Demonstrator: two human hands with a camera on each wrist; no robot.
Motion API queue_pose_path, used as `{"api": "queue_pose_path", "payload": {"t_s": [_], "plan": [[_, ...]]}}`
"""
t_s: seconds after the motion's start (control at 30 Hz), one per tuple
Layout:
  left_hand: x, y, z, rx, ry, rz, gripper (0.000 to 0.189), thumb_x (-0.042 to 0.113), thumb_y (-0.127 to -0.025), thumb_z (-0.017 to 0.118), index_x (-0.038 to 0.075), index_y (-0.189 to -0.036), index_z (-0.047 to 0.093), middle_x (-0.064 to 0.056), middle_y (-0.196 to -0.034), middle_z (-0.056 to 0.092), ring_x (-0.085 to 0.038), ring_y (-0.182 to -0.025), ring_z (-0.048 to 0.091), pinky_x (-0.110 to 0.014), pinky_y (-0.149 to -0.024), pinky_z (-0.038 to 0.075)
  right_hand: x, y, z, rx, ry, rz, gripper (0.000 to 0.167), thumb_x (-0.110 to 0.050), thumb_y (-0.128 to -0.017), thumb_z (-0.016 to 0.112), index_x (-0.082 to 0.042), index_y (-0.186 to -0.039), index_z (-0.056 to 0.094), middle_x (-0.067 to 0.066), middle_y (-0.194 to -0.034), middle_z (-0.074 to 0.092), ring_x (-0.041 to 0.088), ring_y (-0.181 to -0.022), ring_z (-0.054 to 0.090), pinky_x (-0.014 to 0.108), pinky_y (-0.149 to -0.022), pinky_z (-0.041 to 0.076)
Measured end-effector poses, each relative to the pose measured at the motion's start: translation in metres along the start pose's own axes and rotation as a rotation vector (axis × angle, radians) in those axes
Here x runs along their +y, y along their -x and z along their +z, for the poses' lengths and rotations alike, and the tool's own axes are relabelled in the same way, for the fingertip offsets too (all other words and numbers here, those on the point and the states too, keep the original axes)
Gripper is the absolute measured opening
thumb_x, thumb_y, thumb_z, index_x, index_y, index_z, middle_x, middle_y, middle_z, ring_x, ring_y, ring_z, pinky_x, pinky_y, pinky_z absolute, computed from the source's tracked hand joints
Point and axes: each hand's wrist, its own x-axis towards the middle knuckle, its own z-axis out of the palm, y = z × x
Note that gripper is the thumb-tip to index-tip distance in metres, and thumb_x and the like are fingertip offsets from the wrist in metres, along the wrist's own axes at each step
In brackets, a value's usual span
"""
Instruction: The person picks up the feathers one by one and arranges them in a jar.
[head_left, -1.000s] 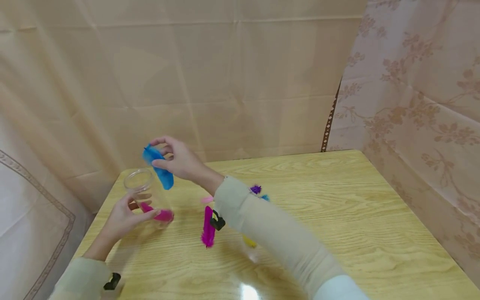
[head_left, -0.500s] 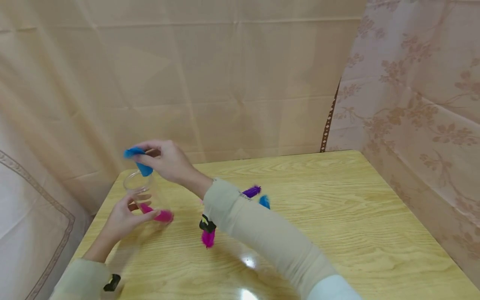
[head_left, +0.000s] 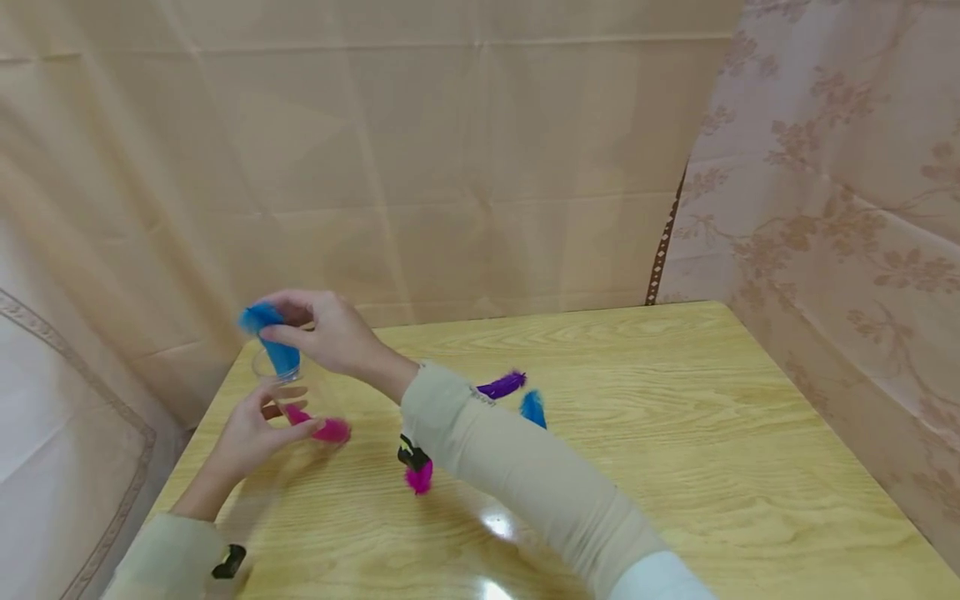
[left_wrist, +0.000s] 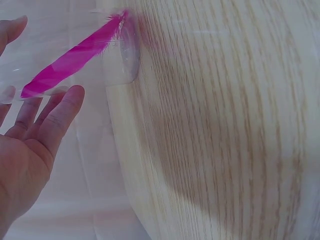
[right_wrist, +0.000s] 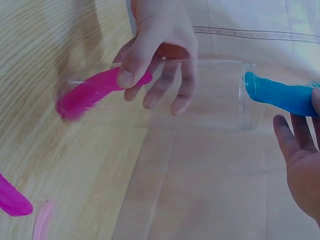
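A clear jar [right_wrist: 215, 112] stands upright near the table's far left corner, with a magenta feather [left_wrist: 70, 62] leaning inside it. My left hand [head_left: 251, 433] holds the jar's side, thumb and fingers around it. At the mouth, a blue feather [right_wrist: 285, 97] is pinched between the thumb and fingers of my right hand [head_left: 330, 333]. Its lower end reaches into the opening, while its fluffy top sticks out above my fingers.
On the table [head_left: 675, 433] lie a purple feather [head_left: 504, 385], another blue feather [head_left: 533, 408] and a second magenta feather [head_left: 420, 477], partly behind my right sleeve. The right wrist view also has a pale pink feather [right_wrist: 42, 220]. A beige curtain [head_left: 450, 167] hangs behind.
My right hand has moved left to above the jar, then lowered, bringing the blue feather's end into the mouth. The left hand keeps its hold on the jar.
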Motion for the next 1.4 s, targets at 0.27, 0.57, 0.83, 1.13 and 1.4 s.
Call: {"api": "queue_pose_path", "payload": {"t_s": [0.27,0.57,0.83,1.13,1.4], "plan": [[0.004,-0.002,-0.001,-0.011,0.003,-0.04,0.062,0.026,-0.088,0.083,0.004,-0.136,0.052,-0.021,-0.132,0.063,-0.041,-0.116,0.062,-0.02,-0.086,0.05,0.005,0.001,-0.001,-0.005,0.001,0.018,0.038,-0.013,-0.096,0.071,-0.014,-0.134,0.062,0.001,-0.11,0.07,0.0,-0.086,0.065,0.014,-0.079,0.052],[0.006,-0.004,0.001,-0.014,0.01,-0.04,0.066,0.026,-0.087,0.083,0.005,-0.14,0.049,-0.02,-0.132,0.063,-0.038,-0.117,0.061,-0.019,-0.087,0.048,0.012,0.004,-0.001,0.003,-0.007,0.008,0.046,-0.014,-0.099,0.067,-0.019,-0.142,0.052,0.001,-0.109,0.068,0.001,-0.086,0.066,0.015,-0.077,0.054],[0.005,0.001,0.0,-0.007,0.012,-0.044,0.064,0.028,-0.088,0.083,0.006,-0.138,0.05,-0.021,-0.134,0.062,-0.04,-0.116,0.061,-0.014,-0.086,0.047,0.011,0.004,0.005,0.008,0.051,0.018,0.029,-0.019,-0.103,0.061,-0.018,-0.132,0.06,-0.001,-0.117,0.069,0.0,-0.09,0.063,0.013,-0.076,0.053],[0.005,0.004,-0.001,0.017,-0.006,0.008,0.06,0.021,-0.086,0.084,0.003,-0.135,0.054,-0.021,-0.129,0.064,-0.038,-0.112,0.064,-0.014,-0.087,0.048,0.005,0.006,0.011,-0.007,0.028,0.049,0.021,-0.022,-0.1,0.067,-0.011,-0.118,0.069,-0.011,-0.098,0.069,-0.008,-0.09,0.061,0.011,-0.076,0.051],[0.005,0.003,0.001,0.013,0.007,0.002,0.063,0.019,-0.086,0.084,0.004,-0.137,0.051,-0.02,-0.13,0.062,-0.04,-0.112,0.064,-0.019,-0.085,0.052,0.007,0.007,0.011,-0.007,0.051,0.03,0.023,-0.018,-0.1,0.067,-0.012,-0.122,0.067,-0.006,-0.101,0.068,-0.004,-0.083,0.062,0.012,-0.072,0.053]]}}
